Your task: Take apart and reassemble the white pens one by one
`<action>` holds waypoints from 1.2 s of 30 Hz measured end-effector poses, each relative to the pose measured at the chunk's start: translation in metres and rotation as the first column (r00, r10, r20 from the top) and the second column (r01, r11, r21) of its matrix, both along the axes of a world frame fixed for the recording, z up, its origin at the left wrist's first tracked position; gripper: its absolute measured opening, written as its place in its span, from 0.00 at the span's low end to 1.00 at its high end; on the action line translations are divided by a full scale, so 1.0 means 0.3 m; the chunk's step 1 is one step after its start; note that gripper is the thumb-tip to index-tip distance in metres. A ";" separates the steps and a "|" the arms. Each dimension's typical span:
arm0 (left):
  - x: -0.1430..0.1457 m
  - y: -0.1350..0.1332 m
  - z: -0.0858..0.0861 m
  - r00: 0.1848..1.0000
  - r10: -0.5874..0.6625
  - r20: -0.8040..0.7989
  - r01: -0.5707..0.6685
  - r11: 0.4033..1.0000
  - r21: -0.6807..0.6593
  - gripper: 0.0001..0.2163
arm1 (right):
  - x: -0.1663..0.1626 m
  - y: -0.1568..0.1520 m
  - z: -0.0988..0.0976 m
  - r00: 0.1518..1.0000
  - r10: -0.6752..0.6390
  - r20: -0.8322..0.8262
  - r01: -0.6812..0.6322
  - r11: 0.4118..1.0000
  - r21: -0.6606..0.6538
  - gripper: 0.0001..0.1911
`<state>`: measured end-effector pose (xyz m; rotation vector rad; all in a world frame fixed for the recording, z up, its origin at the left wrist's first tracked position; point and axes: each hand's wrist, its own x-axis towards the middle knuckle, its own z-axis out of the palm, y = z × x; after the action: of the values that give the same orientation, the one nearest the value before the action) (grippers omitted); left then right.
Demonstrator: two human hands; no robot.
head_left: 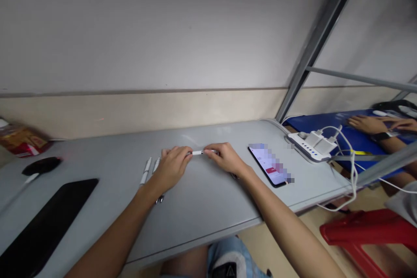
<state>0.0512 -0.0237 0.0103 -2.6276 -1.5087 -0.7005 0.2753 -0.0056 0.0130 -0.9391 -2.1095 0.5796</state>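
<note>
A slim white pen [197, 153] is stretched level between my two hands, a little above the grey table [202, 208]. My left hand [174, 163] pinches its left end, and my right hand [224, 156] pinches the other end near a dark band. Fingers cover both ends of the pen. Beside my left wrist lie white pens [146, 171], partly hidden by the forearm, with shiny metal tips showing below it. Something small and dark [234, 176] shows under my right wrist; I cannot make out what it is.
A lit phone [269, 166] lies to the right, with a power strip [308, 147] and white cables behind it. At left are a black mat [52, 221], a black mouse-shaped object [41, 165] and a red-yellow package [22, 141]. Another person's hands [368, 125] rest on a blue table.
</note>
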 end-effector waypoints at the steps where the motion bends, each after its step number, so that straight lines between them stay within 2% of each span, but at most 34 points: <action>1: 0.002 0.000 -0.001 1.000 -0.001 -0.007 0.001 1.000 0.003 0.12 | 0.000 0.001 -0.001 1.000 0.005 0.018 -0.005 1.000 0.004 0.10; 4: 0.004 -0.001 -0.005 0.999 0.010 -0.049 -0.009 1.000 0.020 0.14 | -0.001 0.007 -0.005 1.000 0.002 0.016 -0.003 0.997 0.072 0.05; 8: 0.008 -0.003 -0.003 0.999 0.023 -0.033 -0.022 1.000 0.012 0.15 | 0.000 0.012 -0.008 1.000 -0.009 -0.021 0.013 0.984 0.177 0.07; 13: 0.021 -0.016 0.012 1.000 0.015 0.024 -0.014 0.998 -0.059 0.16 | 0.000 0.012 -0.016 1.000 -0.016 0.011 0.014 0.983 0.184 0.09; 18: 0.021 -0.022 0.021 0.999 -0.002 0.039 0.005 0.997 -0.079 0.13 | -0.004 0.001 -0.007 0.999 -0.032 0.039 0.025 0.986 0.167 0.06; 29: 0.011 -0.021 0.008 1.000 -0.002 0.014 0.003 0.995 -0.095 0.15 | 0.001 0.013 -0.017 0.973 -0.133 0.187 0.071 0.950 0.305 0.11; 32: 0.014 -0.023 0.012 1.000 0.012 0.016 -0.011 0.997 -0.080 0.16 | 0.026 0.023 -0.020 0.969 -0.165 0.182 0.106 0.949 0.296 0.12; 36: 0.013 -0.017 0.021 0.996 0.066 0.054 -0.063 0.996 -0.062 0.15 | 0.067 0.034 -0.014 0.975 -0.194 0.109 0.170 0.965 0.201 0.11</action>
<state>0.0552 -0.0287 0.0166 -2.6094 -1.6469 -0.7404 0.2953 0.0046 0.0090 -1.0694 -2.1173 0.2243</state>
